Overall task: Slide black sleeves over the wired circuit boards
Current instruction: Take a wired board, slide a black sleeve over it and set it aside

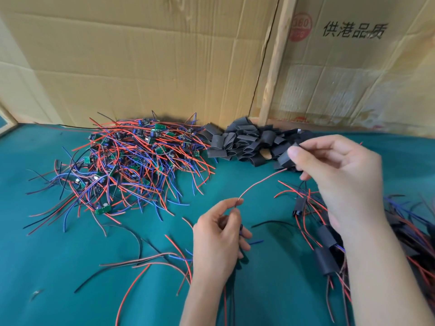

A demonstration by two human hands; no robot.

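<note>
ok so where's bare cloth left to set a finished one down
Bare green cloth lies at the near left, below the wired board pile. A smaller patch sits between that pile, the black sleeve heap and the left hand. Crowded: under the right hand, where sleeved boards lie.

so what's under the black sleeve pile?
Teal cloth shows around the black sleeve pile, and one tan patch shows through a gap. Anything else beneath is covered.

board in left hand (pixel 219 234): hidden by fingers | sleeved pile (pixel 400 231): cut off right
</note>
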